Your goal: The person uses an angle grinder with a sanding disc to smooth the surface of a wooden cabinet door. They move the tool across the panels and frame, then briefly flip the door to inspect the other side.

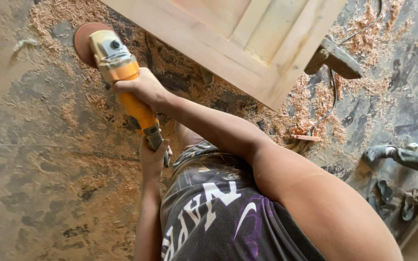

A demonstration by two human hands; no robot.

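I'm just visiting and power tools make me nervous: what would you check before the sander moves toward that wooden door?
1. Both hands on the sander: ok; right hand grips the body, left hand the rear handle.
2. Sanding disc clear of the wooden door: ok, apart.
3. Disc spinning: cannot tell.
4. Gloves: not ok, hands bare.
5. Floor underfoot: not ok, covered in shavings.
6. Cord position: cannot tell.

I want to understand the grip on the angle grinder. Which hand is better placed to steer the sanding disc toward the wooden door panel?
Probably the right hand: it grips the angle grinder body near the sanding disc, closer to the wooden door panel. The left hand holds only the rear end.
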